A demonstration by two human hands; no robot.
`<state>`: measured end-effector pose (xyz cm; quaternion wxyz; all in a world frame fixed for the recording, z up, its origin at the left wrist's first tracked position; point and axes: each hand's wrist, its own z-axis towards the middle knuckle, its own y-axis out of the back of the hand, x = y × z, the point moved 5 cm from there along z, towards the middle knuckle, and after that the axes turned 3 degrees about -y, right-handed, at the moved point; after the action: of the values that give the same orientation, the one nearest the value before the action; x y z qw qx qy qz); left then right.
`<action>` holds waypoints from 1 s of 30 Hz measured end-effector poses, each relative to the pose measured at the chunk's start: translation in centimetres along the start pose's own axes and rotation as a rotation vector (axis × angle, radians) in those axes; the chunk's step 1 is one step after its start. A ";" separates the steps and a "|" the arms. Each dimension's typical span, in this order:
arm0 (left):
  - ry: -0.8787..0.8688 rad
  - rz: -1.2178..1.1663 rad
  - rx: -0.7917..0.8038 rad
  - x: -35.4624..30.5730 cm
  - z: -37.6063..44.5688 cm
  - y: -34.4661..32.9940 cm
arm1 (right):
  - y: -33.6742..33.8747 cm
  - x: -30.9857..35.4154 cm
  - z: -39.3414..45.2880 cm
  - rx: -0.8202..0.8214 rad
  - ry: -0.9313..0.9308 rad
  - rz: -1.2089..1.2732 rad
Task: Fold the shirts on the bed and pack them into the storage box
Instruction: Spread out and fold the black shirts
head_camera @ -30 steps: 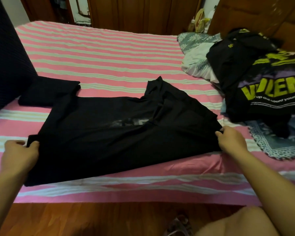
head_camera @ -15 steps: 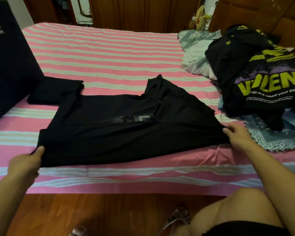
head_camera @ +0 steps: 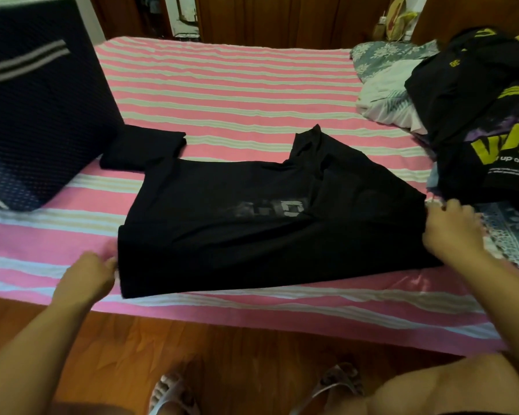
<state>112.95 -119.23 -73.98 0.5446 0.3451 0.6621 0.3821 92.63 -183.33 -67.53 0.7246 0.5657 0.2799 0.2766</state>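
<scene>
Nearest the camera, at about 7 o'clock, the left hand point(head_camera: 86, 275) lies against the left edge of the black shirt point(head_camera: 252, 229); its fingers look curled at the hem, but whether they actually pinch cloth or only touch it cannot be told. At 3 o'clock the right hand point(head_camera: 453, 232) sits at the shirt's right edge with its fingers bent onto the fabric, seemingly gripping that edge. Between them the shirt lies spread sideways along the near part of the striped bed point(head_camera: 237, 85), a faint grey print at its middle and one flap sticking up towards 12 o'clock. The step in hand looks like the first fold of this shirt, laid out and squared but not yet doubled. The next move likely calls for both hands to lift their edges together and carry one side across evenly, keeping the cloth taut so it does not bunch. Beyond, at 10 o'clock, a folded dark garment point(head_camera: 141, 151) lies just beside the dark storage box point(head_camera: 36, 115), not yet in it. Farther at 2 o'clock a pile of unfolded shirts point(head_camera: 486, 109) waits
</scene>
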 end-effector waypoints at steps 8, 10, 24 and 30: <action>-0.058 -0.007 -0.116 -4.0 3.0 -0.9 | 0.8 19.5 -3.7 0.172 0.527 0.390; -0.049 0.059 -0.150 -4.7 4.3 -0.5 | 0.9 23.0 -2.9 0.211 0.561 0.415; -0.003 -0.383 0.074 -12.6 21.4 -0.9 | -7.2 35.2 13.0 0.429 0.544 0.054; -0.116 -0.053 -0.151 -14.0 22.0 0.3 | -8.0 35.4 12.6 0.429 0.537 0.002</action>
<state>136.96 -128.43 -69.86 0.6162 0.3071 0.6077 0.3957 126.78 -167.97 -76.04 0.4894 0.6122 0.5121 0.3513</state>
